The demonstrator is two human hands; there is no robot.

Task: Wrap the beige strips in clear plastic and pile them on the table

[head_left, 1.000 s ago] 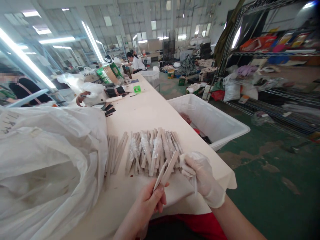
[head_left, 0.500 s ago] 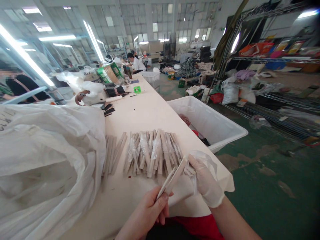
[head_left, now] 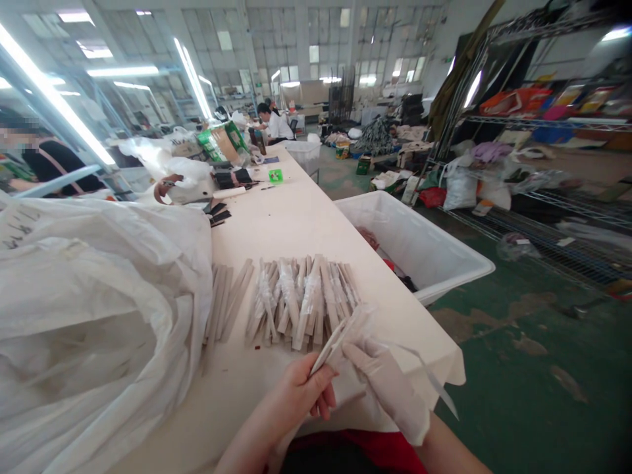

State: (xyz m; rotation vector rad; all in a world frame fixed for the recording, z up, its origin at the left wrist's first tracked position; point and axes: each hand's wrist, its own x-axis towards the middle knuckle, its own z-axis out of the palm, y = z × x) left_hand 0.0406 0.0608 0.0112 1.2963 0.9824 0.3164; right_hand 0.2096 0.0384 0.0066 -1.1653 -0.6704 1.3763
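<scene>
My left hand [head_left: 309, 388], bare, is closed around the lower end of a few flat pale strips [head_left: 336, 339]. Thin clear plastic film [head_left: 363, 319] lies around their upper end. In a white glove, my right hand [head_left: 382, 375] pinches the film against the side of the strips. A loose tail of film [head_left: 437, 383] trails from it to the right, over the table edge. Just beyond my hands lie several wrapped bundles of similar strips [head_left: 306, 303], piled side by side. Left of them are loose unwrapped strips [head_left: 228, 299].
A large white sack [head_left: 99, 316] covers the left of the long table [head_left: 291, 224]. A white plastic bin [head_left: 434, 243] stands against the right edge, with wire shelving [head_left: 548, 243] farther right. Bags and a green box [head_left: 222, 141] sit farther back. Two people work beyond.
My right hand has moved down and left along the strips, from their tip toward my left hand. The film tail now swings out to the right. My left hand keeps its hold.
</scene>
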